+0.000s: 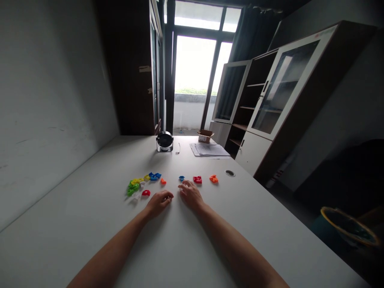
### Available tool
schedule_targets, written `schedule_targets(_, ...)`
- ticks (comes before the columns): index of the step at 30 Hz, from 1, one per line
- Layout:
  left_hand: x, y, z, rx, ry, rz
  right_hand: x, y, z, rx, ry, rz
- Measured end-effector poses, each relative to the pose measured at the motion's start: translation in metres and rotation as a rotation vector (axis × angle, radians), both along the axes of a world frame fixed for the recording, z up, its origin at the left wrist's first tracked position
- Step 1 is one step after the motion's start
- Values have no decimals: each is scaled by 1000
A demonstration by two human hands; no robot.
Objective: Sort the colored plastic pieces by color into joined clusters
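My left hand [160, 202] rests on the white table [186, 248], fingers loosely bent with a gap by the thumb and nothing seen in them. Nearest to it are a red plastic piece [146, 193] on its left and a small orange piece [163, 181] beyond it. My right hand [191, 193] lies palm down, fingers apart, just short of a small blue piece [181, 178]; whether a fingertip touches it I cannot tell. Right of that lie red pieces [197, 179] and orange pieces [213, 179] in two small groups.
Left of my hands is a loose cluster of green pieces [132, 188], yellow pieces [137, 181], whitish pieces [136, 196] and blue pieces [155, 176]. Farther back stand a round black device [165, 141], papers [211, 150] and a small cardboard box [205, 136]. A cable hole [230, 173] sits near the right edge.
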State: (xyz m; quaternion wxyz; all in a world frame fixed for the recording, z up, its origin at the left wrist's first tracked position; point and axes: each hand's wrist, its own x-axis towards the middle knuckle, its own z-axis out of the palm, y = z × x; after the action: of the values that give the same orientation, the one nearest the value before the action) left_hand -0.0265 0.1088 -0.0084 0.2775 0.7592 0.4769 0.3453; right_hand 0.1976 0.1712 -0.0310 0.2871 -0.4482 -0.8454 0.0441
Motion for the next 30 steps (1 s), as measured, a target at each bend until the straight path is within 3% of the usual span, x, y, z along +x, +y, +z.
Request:
schedule_targets(20,-4,8,-10,53,86,-28,1,6,-10,-25,80,-32)
schedule_targets(30,-9,16,-17,151,274,208,2,6,-10,-5,87,-8)
